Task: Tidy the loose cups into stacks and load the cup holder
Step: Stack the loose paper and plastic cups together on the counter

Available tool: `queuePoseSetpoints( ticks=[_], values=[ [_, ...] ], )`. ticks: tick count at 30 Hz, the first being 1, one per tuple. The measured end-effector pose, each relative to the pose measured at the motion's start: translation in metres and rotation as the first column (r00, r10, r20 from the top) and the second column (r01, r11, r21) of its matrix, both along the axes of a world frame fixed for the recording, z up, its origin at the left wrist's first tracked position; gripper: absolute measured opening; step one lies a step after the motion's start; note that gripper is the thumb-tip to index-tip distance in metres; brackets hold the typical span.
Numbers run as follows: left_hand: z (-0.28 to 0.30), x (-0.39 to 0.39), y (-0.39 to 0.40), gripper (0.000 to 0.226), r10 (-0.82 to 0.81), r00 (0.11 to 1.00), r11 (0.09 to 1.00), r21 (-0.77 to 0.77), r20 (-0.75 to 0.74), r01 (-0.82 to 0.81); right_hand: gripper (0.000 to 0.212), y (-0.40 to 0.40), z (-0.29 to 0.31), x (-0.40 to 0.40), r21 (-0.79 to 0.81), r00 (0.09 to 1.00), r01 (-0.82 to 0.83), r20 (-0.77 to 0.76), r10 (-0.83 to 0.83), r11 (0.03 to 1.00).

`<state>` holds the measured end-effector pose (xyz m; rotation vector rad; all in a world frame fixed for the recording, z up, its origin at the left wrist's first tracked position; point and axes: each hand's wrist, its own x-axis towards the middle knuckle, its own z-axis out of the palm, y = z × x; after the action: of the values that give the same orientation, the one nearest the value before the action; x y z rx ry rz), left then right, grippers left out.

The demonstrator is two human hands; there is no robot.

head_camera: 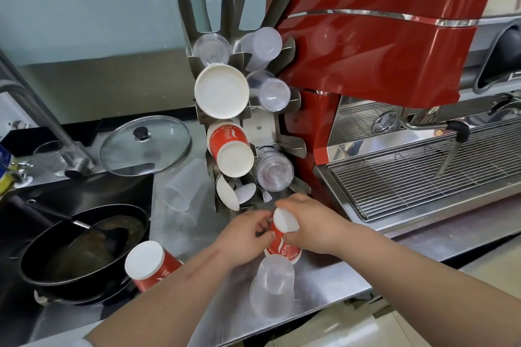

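A steel cup holder point(260, 127) stands on the counter, its slots filled with clear plastic cups, a white paper stack and a red paper stack. Just below it, both hands hold an upside-down stack of red paper cups point(283, 236). My left hand point(245, 236) grips its left side and my right hand point(313, 222) its right side. An upside-down clear plastic cup point(272, 287) stands right in front of that stack. Another red paper stack point(150, 265) stands inverted to the left, partly behind my left forearm. A frosted clear stack point(184, 186) lies left of the holder.
A red espresso machine point(380, 36) with a wire drip tray point(423, 177) fills the right. At the left, a black pan point(81, 245) sits in the sink under a tap point(70, 160), with a glass lid point(145, 145) behind it. The counter's front edge runs close below the clear cup.
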<state>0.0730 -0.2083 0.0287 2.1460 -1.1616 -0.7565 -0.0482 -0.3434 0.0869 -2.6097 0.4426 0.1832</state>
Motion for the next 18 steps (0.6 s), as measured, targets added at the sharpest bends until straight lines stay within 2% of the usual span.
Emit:
queuePoseSetpoints(
  ticks=[5, 9, 12, 15, 18],
  values=[
    [0.014, 0.001, 0.001, 0.031, -0.078, 0.997, 0.989, 0.132, 0.027, 0.074, 0.043, -0.003, 0.013, 0.004, -0.086, 0.985, -0.065, -0.168, 0.050, 0.994],
    [0.035, 0.006, 0.004, 0.033, -0.193, 0.978, 0.947, 0.274, 0.078, 0.165, 0.036, -0.006, 0.035, 0.010, -0.174, 0.935, -0.167, -0.340, 0.100, 0.970],
    [0.060, 0.012, 0.007, 0.037, -0.337, 0.930, 0.873, 0.420, 0.148, 0.250, 0.041, -0.004, 0.055, 0.015, -0.220, 0.899, -0.231, -0.420, 0.122, 0.948],
    [0.093, 0.017, 0.013, 0.042, -0.484, 0.865, 0.747, 0.579, 0.134, 0.327, 0.049, 0.003, 0.078, 0.021, -0.247, 0.870, -0.296, -0.469, 0.153, 0.923],
    [0.123, 0.024, 0.021, 0.041, -0.535, 0.831, 0.707, 0.619, 0.153, 0.342, 0.052, 0.017, 0.101, 0.027, -0.264, 0.853, -0.337, -0.493, 0.174, 0.904]
  ],
)
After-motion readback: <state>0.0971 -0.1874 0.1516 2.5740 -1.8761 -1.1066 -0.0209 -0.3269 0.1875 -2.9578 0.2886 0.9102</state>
